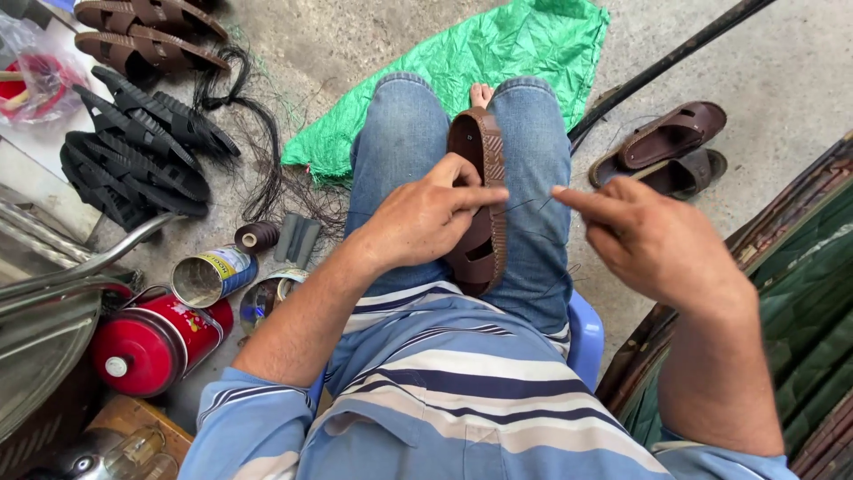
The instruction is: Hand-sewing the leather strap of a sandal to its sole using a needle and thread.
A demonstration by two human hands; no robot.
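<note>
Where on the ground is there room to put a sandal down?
Bare concrete floor lies beyond the pair of brown sandals, right of the green sheet. The left side is crowded: black soles, tin cans, a red canister.

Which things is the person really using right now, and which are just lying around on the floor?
In use:
- brown sandal, gripped by the left hand between the knees
- dark thread, pinched by the right hand

Lying about:
- pair of brown sandals
- black soles
- thread spool
- open tin can
- red canister
- green sheet
</note>
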